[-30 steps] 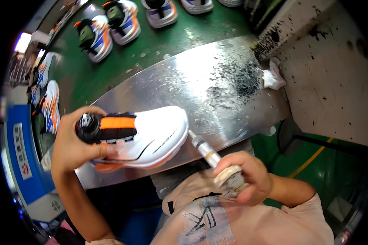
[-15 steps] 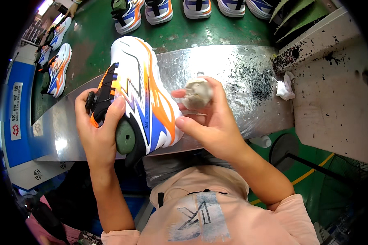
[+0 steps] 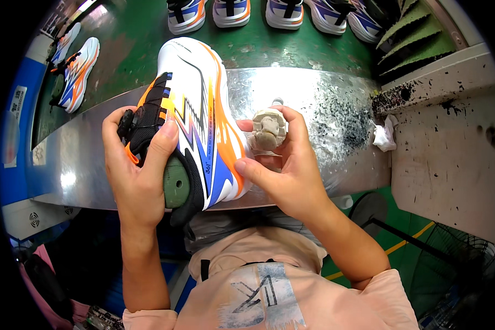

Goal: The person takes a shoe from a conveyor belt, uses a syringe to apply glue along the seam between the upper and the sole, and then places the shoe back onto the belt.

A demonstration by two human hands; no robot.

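A white sneaker [image 3: 195, 99] with orange and blue panels and black laces is held tilted above the metal sheet, toe pointing away from me. My left hand [image 3: 140, 159] is closed round its lace and collar side, thumb on the laces. Inside the shoe opening sits a dark green shoe last [image 3: 176, 184] with a small hole. My right hand [image 3: 291, 165] is at the heel end, its thumb against the sole edge. Its fingers curl round a rough off-white lump [image 3: 269, 129], close beside the sole. The sole's underside is hidden.
A shiny metal sheet [image 3: 115, 148], stained black at right, lies on the green table [image 3: 132, 60]. Several similar sneakers [image 3: 231, 14] line the far side; others [image 3: 80, 74] stand left. A crumpled white tissue [image 3: 385, 133] rests by the beige panel [image 3: 451, 137]. Green jagged-edged sheets [image 3: 418, 41] stand far right.
The view has shifted a little. The sneaker and left hand appear slightly farther right in the picture. The off-white lump, blurred before, is now sharp, with a differently shaped face showing.
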